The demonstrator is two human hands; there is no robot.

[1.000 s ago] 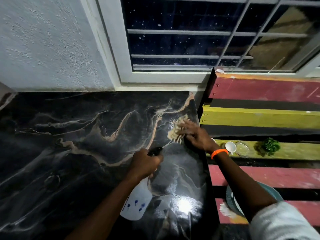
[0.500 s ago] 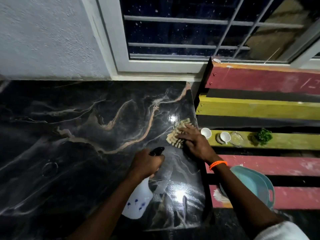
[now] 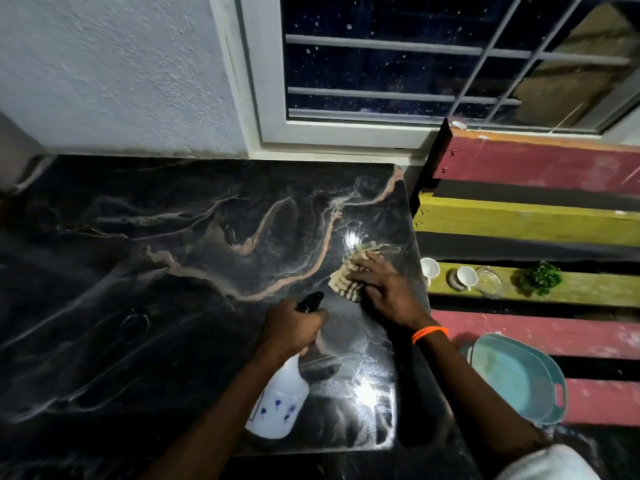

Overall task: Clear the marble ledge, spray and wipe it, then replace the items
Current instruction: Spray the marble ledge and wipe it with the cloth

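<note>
Head view shows your right hand (image 3: 382, 289) pressed flat on a striped cloth (image 3: 349, 275) near the right edge of the marble ledge (image 3: 173, 254). Your left hand (image 3: 291, 329) grips a white spray bottle (image 3: 278, 407), just nearer. Two cups (image 3: 465, 276) stand on the yellow plank (image 3: 588, 289) at the right.

I see the ledge (image 3: 173, 258) as glossy black marble with pale tan and white veins winding across it. On it, near its right edge, the cloth (image 3: 349, 278) is beige with darker stripes. Over its front part, the bottle (image 3: 278, 407) is white with small blue marks and a black nozzle. Right of the ledge, the slats (image 3: 540, 168) run red, yellow and black; the cups (image 3: 465, 275) there are white, the plant (image 3: 542, 277) green, the basin (image 3: 516, 375) teal. The wristband (image 3: 429, 333) is orange.
</note>
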